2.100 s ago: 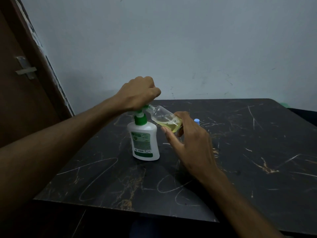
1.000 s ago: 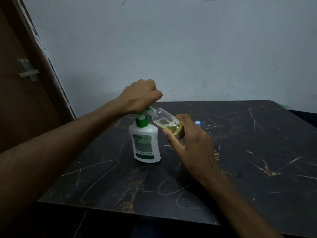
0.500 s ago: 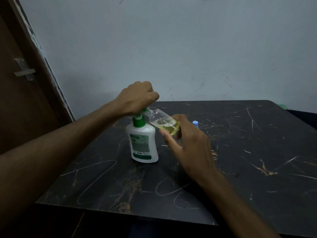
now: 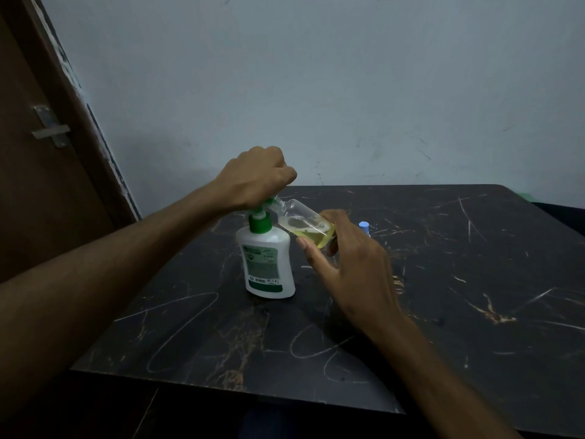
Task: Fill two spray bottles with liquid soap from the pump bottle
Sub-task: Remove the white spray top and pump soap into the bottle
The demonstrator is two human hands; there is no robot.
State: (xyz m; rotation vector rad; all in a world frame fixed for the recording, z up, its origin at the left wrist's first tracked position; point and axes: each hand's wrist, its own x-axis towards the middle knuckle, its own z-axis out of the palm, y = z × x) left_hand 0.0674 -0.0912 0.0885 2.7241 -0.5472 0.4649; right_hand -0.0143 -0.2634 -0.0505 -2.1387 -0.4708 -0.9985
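A white pump bottle with a green collar and label stands on the black marble table. My left hand is curled in a fist over its green pump head. My right hand holds a small clear spray bottle by its base, tilted, with its open neck at the pump spout. Yellow-green soap lies in the lower part of that bottle. A blue cap shows just behind my right hand; what it sits on is hidden.
A pale wall stands behind the table. On the left is a brown door with a metal latch. The table's front edge runs below my forearms, and its right half carries only scratches.
My left hand has pressed up and down on the pump head. The tilted spray bottle stays at the spout with a little more soap in it. The view shifted slightly.
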